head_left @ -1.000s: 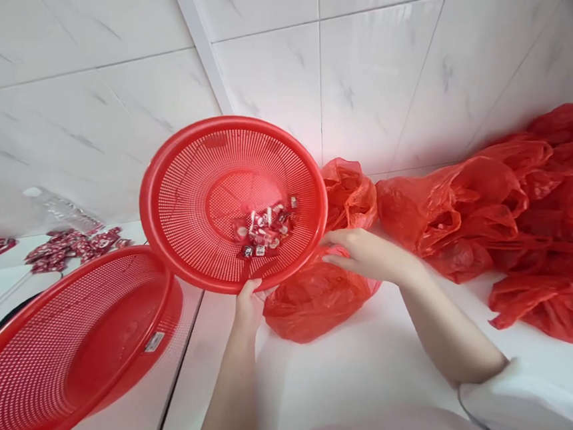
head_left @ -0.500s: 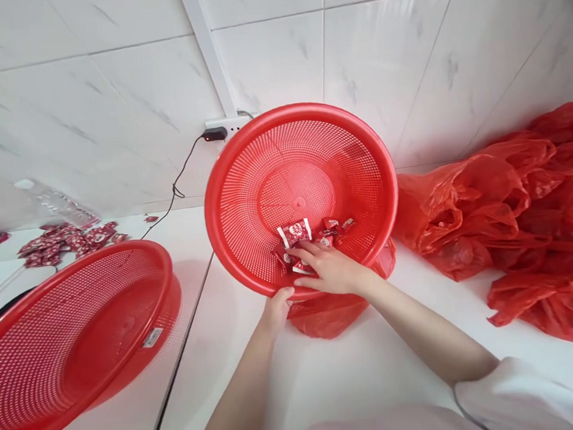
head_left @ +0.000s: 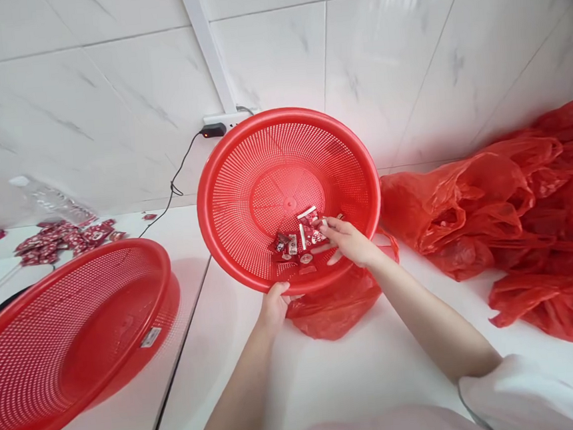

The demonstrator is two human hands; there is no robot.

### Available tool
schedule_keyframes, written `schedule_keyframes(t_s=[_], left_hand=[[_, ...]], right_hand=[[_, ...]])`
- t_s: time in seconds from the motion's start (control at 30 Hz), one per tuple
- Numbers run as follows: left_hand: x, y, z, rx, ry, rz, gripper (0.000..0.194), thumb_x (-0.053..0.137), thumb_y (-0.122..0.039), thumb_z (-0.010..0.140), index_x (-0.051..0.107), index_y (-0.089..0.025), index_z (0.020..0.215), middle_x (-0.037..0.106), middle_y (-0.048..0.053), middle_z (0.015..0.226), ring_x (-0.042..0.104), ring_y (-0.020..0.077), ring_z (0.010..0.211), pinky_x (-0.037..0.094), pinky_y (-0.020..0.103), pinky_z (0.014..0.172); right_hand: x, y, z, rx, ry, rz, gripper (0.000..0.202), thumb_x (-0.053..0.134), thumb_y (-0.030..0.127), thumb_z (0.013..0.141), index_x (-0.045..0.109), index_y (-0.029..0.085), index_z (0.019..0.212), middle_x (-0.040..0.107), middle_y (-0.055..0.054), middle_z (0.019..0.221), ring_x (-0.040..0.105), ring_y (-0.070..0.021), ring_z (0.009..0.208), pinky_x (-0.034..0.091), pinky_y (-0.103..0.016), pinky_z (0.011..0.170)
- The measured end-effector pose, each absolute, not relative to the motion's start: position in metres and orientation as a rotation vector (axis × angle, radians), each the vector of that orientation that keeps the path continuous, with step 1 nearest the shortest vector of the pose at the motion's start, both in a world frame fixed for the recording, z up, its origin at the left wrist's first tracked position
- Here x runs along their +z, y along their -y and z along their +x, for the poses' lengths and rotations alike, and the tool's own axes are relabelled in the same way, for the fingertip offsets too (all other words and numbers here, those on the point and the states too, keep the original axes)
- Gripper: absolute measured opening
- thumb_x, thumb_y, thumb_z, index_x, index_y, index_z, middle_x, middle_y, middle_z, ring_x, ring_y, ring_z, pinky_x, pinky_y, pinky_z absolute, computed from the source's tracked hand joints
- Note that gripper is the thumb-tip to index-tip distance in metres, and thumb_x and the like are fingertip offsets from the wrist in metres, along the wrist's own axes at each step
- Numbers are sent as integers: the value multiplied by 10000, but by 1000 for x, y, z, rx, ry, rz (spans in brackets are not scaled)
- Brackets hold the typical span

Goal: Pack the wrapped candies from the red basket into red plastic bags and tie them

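A round red plastic basket [head_left: 284, 138] with perforated walls is tilted so that its inside faces me. My left hand [head_left: 274, 306] grips its near rim, thumb on top and the other fingers hidden beneath. Several small red-and-white wrapped packets [head_left: 286, 244] lie low inside, towards the near wall. Over them, inside the basket, my right hand [head_left: 349, 243] has its fingers spread. Its fingertips reach one packet [head_left: 309, 232] with white ends; whether they press on it I cannot tell. Under the basket's near side is a red plastic bag [head_left: 335, 311].
A second red basket [head_left: 155, 260] stands at the left. Behind it are a heap of red packets [head_left: 63, 241] and a clear plastic bottle [head_left: 57, 201]. A black plug [head_left: 213, 130] with a cable sits at the wall. Crumpled red bags [head_left: 516, 201] fill the right side.
My right hand has moved right across the packets and its fingers have spread. The packets have shifted inside. The basket has moved slightly left, with my left hand still on its rim.
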State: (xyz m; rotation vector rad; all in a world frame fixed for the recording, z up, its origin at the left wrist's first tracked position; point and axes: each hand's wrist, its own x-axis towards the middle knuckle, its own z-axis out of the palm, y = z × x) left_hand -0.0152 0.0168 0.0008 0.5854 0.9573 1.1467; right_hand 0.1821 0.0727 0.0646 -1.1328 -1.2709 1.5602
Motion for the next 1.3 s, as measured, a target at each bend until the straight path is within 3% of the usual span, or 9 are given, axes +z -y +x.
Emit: schedule_keyframes(t_s=[0.1, 0.27, 0.33, 0.47, 0.63, 0.83, 1.07, 1.2, 1.3], left_hand=[[2, -16, -14, 1143, -933, 581, 291, 632, -236, 612, 706, -97, 858, 752, 122, 919, 664, 353, 1027, 517, 469, 913], [6, -14, -14, 1114, -923, 571, 297, 624, -223, 607, 713, -105, 865, 758, 109, 887, 655, 352, 1054, 514, 463, 922], [7, -14, -14, 1108, -916, 581, 290, 625, -223, 613, 714, -105, 863, 757, 113, 906, 657, 352, 1051, 517, 458, 915], [9, -14, -15, 1114, -924, 586, 275, 631, -218, 624, 713, -98, 856, 756, 118, 911, 666, 351, 1029, 523, 451, 897], [9, -16, -16, 1127, -923, 573, 308, 635, -222, 607, 715, -98, 877, 758, 111, 899, 662, 344, 1039, 529, 433, 887], [8, -16, -17, 1140, -924, 611, 268, 623, -243, 620, 719, -109, 832, 757, 111, 893, 678, 338, 996, 537, 438, 866], [10, -17, -16, 1168, -925, 610, 299, 608, -238, 617, 715, -101, 860, 755, 128, 906, 673, 347, 1012, 537, 444, 865], [10, -18, -17, 1202, -922, 585, 279, 603, -253, 631, 714, -111, 844, 757, 117, 896, 686, 339, 981, 541, 444, 859], [10, -19, -18, 1233, -922, 569, 294, 599, -253, 649, 714, -108, 878, 754, 118, 933, 689, 330, 976, 538, 440, 867]], right_hand=[[70, -73, 184, 1588, 1161, -1131, 245, 442, 326, 938, 519, 198, 1132, 663, -84, 1035, 709, -155, 604, 429, -162, 307], [75, -71, 184, 1674, 1006, -950, 202, 480, 332, 920, 587, 216, 1046, 667, -22, 897, 666, -124, 682, 565, -222, 503], [75, -70, 184, 1746, 945, -862, 236, 505, 410, 907, 610, 198, 909, 628, -5, 743, 606, -113, 621, 527, -203, 489], [77, -68, 184, 1847, 934, -713, 487, 489, 616, 859, 554, 178, 656, 484, 13, 514, 476, -103, 468, 368, -183, 378], [83, -66, 187, 1854, 989, -725, 548, 533, 653, 812, 497, 183, 533, 464, 20, 405, 461, -100, 373, 347, -203, 371], [83, -67, 191, 1669, 1044, -780, 650, 409, 744, 817, 487, 196, 476, 298, 56, 300, 307, -81, 271, 199, -205, 302], [87, -60, 194, 1342, 1166, -955, 790, 184, 827, 813, 520, 196, 477, 315, 28, 317, 293, -83, 295, 189, -233, 333], [92, -53, 200, 975, 1416, -1074, 722, 290, 730, 881, 544, 190, 474, 403, 5, 379, 356, -93, 373, 247, -247, 412], [94, -50, 203, 761, 1763, -1146, 633, 399, 629, 912, 463, 193, 458, 412, 14, 412, 345, -93, 408, 240, -252, 462]])
